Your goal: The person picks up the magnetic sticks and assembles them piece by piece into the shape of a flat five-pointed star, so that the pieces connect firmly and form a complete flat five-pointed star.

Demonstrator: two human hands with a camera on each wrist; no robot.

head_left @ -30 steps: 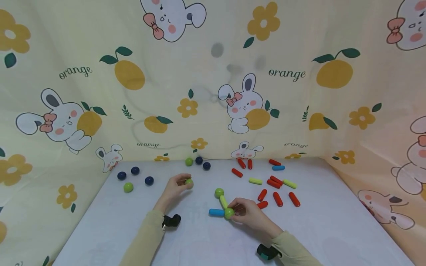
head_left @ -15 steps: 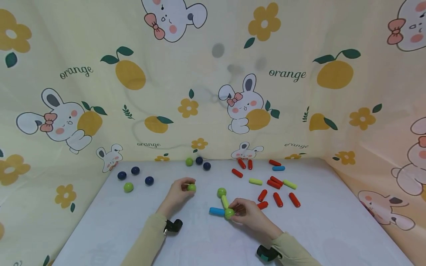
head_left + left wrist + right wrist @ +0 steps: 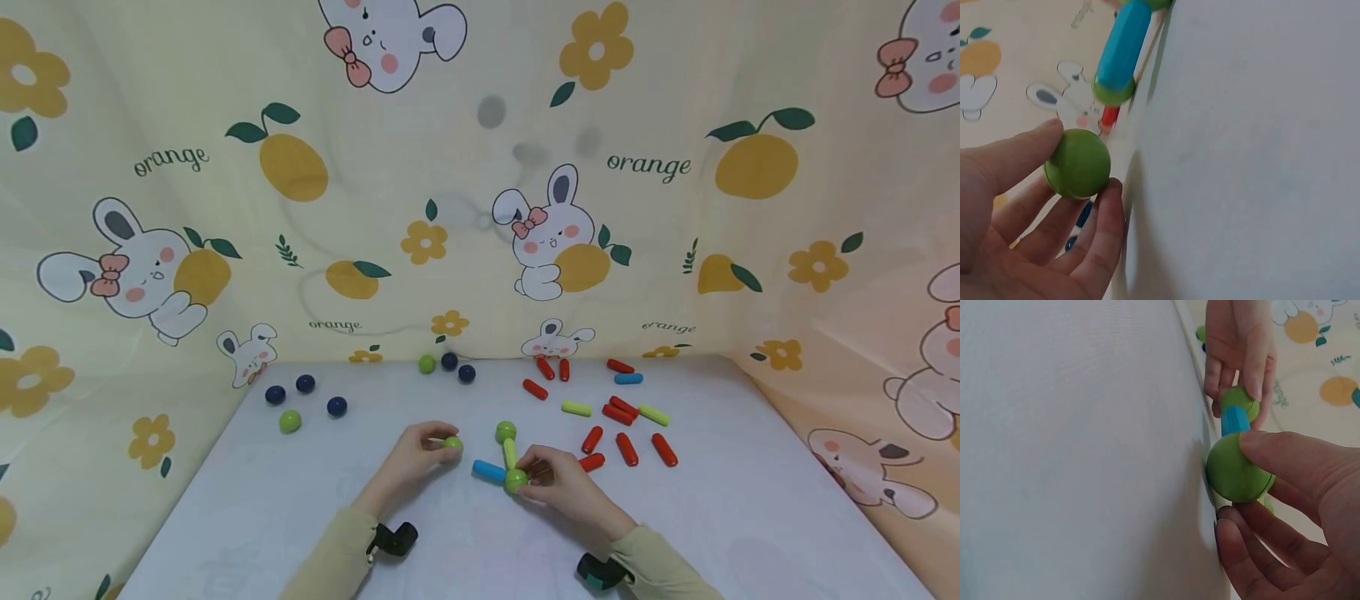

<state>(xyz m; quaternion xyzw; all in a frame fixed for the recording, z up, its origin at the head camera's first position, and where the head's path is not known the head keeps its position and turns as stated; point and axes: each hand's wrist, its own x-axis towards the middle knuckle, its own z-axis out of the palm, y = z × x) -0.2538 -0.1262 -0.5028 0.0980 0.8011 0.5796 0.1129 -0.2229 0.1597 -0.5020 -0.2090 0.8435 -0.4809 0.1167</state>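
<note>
So the joined piece (image 3: 510, 452) sits just right of center, low in the frame: a blue rod (image 3: 489, 472) and a lime rod are seen meeting at one green ball (image 3: 516, 481), with a second green ball (image 3: 506, 431) on the lime rod's far end. The first ball is pinched between thumb and fingers by the right hand (image 3: 558, 485). A spare green ball (image 3: 452, 444) is gripped the same way by the left hand (image 3: 412, 457), just left of the blue rod's free end and not touching it in the head view. Looks like a joining step is being lined up, tbh. What's called for next, probably, is the ball's hole being squared to that rod end and pushed on while the other ball is kept steady; no hole can be made out, though. Farther out, red rods (image 3: 626, 449) are scattered right of center, navy balls (image 3: 337, 407) are spread to the left, and everything's backed by a bunny-print curtain (image 3: 442, 150).
</note>
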